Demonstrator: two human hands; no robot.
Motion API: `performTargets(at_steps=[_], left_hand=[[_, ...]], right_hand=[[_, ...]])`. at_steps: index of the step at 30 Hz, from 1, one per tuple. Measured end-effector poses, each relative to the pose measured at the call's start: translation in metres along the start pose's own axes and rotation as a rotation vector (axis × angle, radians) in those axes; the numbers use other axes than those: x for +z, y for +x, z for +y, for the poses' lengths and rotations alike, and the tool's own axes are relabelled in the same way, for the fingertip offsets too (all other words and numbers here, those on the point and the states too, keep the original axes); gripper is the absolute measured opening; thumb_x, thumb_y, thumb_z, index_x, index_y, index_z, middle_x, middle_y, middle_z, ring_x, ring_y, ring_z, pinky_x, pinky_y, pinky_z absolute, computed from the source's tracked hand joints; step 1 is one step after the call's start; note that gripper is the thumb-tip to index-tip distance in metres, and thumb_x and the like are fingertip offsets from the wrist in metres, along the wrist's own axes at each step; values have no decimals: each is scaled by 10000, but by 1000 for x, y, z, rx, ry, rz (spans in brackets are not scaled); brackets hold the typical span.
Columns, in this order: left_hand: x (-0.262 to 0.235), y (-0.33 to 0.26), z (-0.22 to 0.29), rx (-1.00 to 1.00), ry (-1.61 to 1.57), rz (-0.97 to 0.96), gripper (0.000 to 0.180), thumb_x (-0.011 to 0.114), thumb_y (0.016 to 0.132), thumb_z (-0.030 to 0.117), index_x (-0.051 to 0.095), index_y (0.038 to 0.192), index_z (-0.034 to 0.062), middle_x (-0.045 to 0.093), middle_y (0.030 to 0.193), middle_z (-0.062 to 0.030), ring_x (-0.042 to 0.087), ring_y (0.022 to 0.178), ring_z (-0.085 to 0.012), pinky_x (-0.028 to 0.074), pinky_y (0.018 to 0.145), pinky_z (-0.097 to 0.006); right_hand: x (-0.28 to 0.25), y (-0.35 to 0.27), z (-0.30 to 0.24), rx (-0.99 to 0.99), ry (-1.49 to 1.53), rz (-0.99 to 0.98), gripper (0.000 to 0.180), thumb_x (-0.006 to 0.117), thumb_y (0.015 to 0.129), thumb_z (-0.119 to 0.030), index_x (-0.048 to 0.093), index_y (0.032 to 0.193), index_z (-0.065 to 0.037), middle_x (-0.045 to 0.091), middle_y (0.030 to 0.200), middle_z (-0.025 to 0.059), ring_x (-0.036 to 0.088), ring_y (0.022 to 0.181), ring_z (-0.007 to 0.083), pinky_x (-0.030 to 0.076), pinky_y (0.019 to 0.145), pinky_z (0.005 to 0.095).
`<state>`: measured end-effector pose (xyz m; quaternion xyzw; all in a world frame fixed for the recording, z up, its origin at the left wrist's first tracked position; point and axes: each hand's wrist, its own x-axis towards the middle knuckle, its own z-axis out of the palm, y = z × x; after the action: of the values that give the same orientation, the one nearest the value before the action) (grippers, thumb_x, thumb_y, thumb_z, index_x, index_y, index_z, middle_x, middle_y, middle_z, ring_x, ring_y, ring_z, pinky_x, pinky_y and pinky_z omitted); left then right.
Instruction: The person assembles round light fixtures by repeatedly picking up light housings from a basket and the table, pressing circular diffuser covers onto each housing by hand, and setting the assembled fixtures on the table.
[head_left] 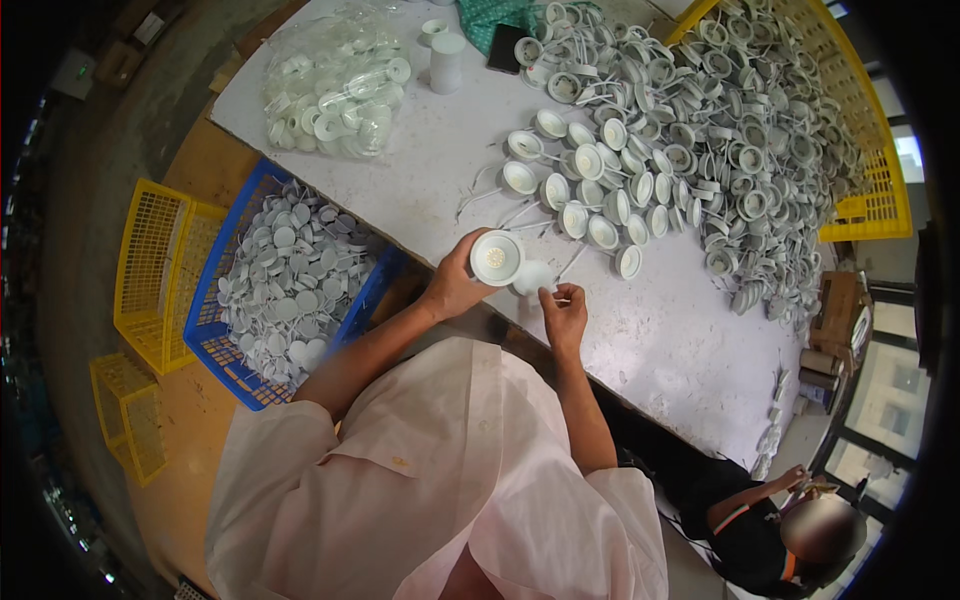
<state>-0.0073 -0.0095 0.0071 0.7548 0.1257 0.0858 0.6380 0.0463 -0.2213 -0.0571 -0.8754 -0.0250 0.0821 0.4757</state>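
My left hand (455,280) is closed around a white round lamp housing (497,258), its open face turned up and a cluster of yellowish LED dots showing inside. Just to its right, my right hand (566,314) pinches a thin translucent white disc (532,278) by the edge. The disc is close beside the housing; whether they touch I cannot tell. Beyond my hands on the table lies a group of similar white lamp housings (603,232) with cables, several facing up.
A large heap of lamp housings (690,130) covers the table's (650,340) far right, by a yellow crate (880,195). Back left are a bag of white rings (335,90) and a stack of discs (447,65). A blue crate (262,395) holds finished-looking white lamps. Another person (745,520) sits lower right.
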Motion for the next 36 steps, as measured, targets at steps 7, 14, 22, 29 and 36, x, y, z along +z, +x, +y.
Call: performTargets(at_steps=[7,14,22,29,36], left_hand=[[-2,-3,4,-9,-18,11,723,787,672,72,434,1303,55,566,1201,-103,552,1112,-187,452,940,-315],[-5,-4,11,40,-3,-2,723,792,672,77,433,1299,46,575,1190,-111,560,1106,-194,457,930,-322],[-5,0,13,41,-39,-42,723,793,680,94,425,1299,30,571,1191,-115,556,1105,-193,453,927,-322],[-7,3,5,20,-116,-58,760,785,663,79,402,1316,14,558,1209,-121,541,1125,-195,438,951,-326],[-5,2,-7,83,-409,-114,743,730,669,71,387,1324,7,553,1190,-115,536,1110,-191,430,950,-314]], right_hand=[[15,27,28,236,-18,-81,441,769,704,-291,568,980,-12,604,789,79,583,719,180,473,667,309],[23,25,32,215,38,42,361,770,704,-259,585,860,8,615,751,73,571,663,171,476,643,297],[27,29,50,211,167,23,306,755,749,-179,536,874,-6,533,666,18,513,536,96,445,462,246],[16,24,32,413,561,-123,200,667,846,-163,490,778,-98,539,655,8,475,510,89,440,509,226],[-1,12,-6,433,700,-160,125,593,901,-162,524,814,-104,585,707,10,558,603,86,460,556,216]])
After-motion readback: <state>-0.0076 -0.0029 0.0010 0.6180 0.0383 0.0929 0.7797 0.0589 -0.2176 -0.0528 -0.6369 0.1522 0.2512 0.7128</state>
